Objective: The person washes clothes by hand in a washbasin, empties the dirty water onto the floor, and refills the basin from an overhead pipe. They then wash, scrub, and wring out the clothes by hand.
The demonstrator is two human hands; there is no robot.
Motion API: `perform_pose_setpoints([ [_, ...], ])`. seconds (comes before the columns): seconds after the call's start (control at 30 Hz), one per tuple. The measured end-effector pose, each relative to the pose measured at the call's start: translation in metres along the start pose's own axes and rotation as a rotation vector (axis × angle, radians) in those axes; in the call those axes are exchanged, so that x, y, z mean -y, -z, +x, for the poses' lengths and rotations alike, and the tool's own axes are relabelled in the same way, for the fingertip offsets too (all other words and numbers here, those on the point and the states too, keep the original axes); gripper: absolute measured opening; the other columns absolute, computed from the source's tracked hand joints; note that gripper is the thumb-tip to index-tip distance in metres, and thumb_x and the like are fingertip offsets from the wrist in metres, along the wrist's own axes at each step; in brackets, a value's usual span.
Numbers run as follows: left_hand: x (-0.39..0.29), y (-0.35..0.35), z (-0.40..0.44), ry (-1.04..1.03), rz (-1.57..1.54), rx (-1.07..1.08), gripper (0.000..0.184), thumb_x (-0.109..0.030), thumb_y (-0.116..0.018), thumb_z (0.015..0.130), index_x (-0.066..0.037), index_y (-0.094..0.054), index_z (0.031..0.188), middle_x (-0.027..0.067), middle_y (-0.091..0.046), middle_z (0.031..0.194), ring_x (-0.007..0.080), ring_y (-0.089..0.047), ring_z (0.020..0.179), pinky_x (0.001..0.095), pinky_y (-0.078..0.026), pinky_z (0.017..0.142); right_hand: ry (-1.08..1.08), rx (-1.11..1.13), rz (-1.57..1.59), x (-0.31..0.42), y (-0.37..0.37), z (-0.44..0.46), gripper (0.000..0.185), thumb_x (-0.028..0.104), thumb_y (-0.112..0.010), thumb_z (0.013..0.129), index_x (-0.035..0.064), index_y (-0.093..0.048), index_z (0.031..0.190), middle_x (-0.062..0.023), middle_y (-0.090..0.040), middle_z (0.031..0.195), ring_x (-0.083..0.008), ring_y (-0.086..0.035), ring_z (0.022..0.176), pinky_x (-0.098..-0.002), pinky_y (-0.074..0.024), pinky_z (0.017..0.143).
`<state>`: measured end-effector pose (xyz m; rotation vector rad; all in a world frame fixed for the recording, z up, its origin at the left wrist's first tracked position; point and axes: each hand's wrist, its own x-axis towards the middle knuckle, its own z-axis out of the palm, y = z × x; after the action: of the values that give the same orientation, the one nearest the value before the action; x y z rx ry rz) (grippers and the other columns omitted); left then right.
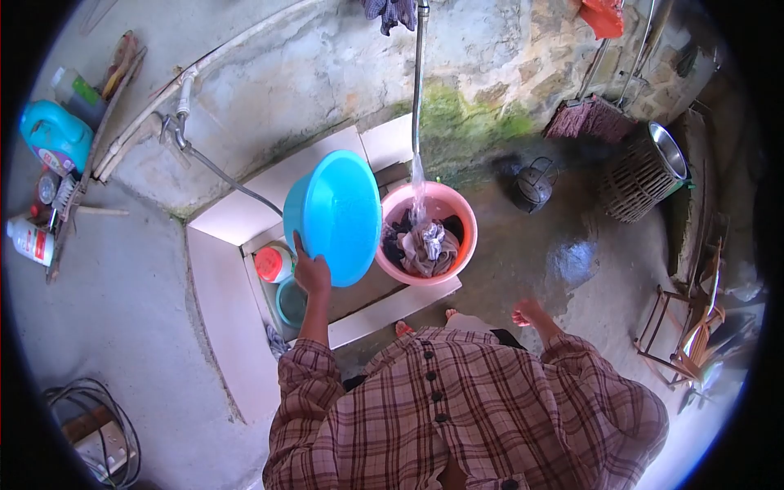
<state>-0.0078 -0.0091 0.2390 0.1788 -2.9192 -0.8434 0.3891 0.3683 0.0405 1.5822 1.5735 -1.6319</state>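
Observation:
My left hand (311, 272) grips the rim of a blue plastic basin (343, 220), which is tilted on its side above the tiled trough. Beside it stands a pink basin (469, 237) with wet clothes (429, 249) heaped inside. Water (419, 192) runs from a metal pipe (420, 82) down onto the clothes. My right hand (532, 313) hangs in front of my body, away from the basins, its fingers curled in with nothing visible in them.
A red-lidded tub (272, 264) and a small teal bowl (291, 302) sit in the trough. Detergent bottles (57, 135) line a ledge at left. A kettle-like pot (535, 186), a slatted basket (641, 180), a mop (588, 118) and a wooden chair (682, 343) stand at right.

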Motion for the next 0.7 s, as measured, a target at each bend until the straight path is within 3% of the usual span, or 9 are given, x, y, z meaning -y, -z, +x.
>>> perform_pose_setpoints([
  [0.27, -0.026, 0.013, 0.009, -0.233, -0.014, -0.064, 0.072, 0.0, -0.052, 0.073, -0.025, -0.034, 0.138, 0.0202, -0.058, 0.114, 0.0371, -0.061, 0.086, 0.0438, -0.049, 0.071, -0.042, -0.003, -0.063, -0.023, 0.004, -0.002, 0.015, 0.016, -0.055, 0.084, 0.0019, -0.059, 0.082, -0.0125, -0.063, 0.074, -0.0246, -0.064, 0.064, -0.0392, -0.0537, 0.056],
  [0.4, -0.026, 0.011, 0.016, -0.445, -0.012, -0.209, 0.071, -0.001, -0.053, 0.073, -0.025, -0.035, 0.137, 0.0227, -0.053, 0.119, 0.0365, -0.061, 0.089, 0.0412, -0.051, 0.064, 0.013, 0.041, -0.015, -0.018, 0.0, 0.006, 0.017, 0.015, -0.056, 0.083, 0.0009, -0.059, 0.073, -0.0107, -0.062, 0.067, -0.0218, -0.063, 0.057, -0.0341, -0.0519, 0.047],
  [0.5, -0.029, 0.019, 0.013, -0.483, 0.006, -0.214, 0.072, -0.002, -0.056, 0.072, -0.025, -0.035, 0.137, 0.0251, -0.048, 0.125, 0.0371, -0.061, 0.09, 0.0403, -0.051, 0.06, 0.046, 0.078, -0.025, -0.013, -0.002, 0.011, 0.018, 0.016, -0.055, 0.083, 0.0018, -0.058, 0.072, -0.0102, -0.061, 0.066, -0.0215, -0.062, 0.055, -0.0339, -0.0511, 0.046],
  [0.6, -0.034, 0.034, 0.006, -0.536, -0.013, -0.192, 0.069, -0.003, -0.052, 0.075, -0.023, -0.035, 0.138, 0.0232, -0.047, 0.127, 0.0357, -0.059, 0.099, 0.0398, -0.05, 0.066, 0.05, 0.054, 0.01, -0.009, -0.009, 0.01, 0.019, 0.016, -0.055, 0.083, 0.0025, -0.057, 0.071, -0.0096, -0.061, 0.065, -0.0213, -0.061, 0.054, -0.0341, -0.0503, 0.046],
  [0.7, -0.017, 0.036, 0.008, -0.646, 0.01, -0.254, 0.074, -0.003, -0.058, 0.071, -0.027, -0.035, 0.137, 0.0264, -0.043, 0.13, 0.0366, -0.063, 0.087, 0.0382, -0.05, 0.057, 0.027, 0.053, 0.004, -0.001, -0.01, 0.0, 0.019, 0.016, -0.055, 0.083, 0.0027, -0.057, 0.07, -0.009, -0.06, 0.064, -0.0212, -0.061, 0.055, -0.0351, -0.0506, 0.048],
])
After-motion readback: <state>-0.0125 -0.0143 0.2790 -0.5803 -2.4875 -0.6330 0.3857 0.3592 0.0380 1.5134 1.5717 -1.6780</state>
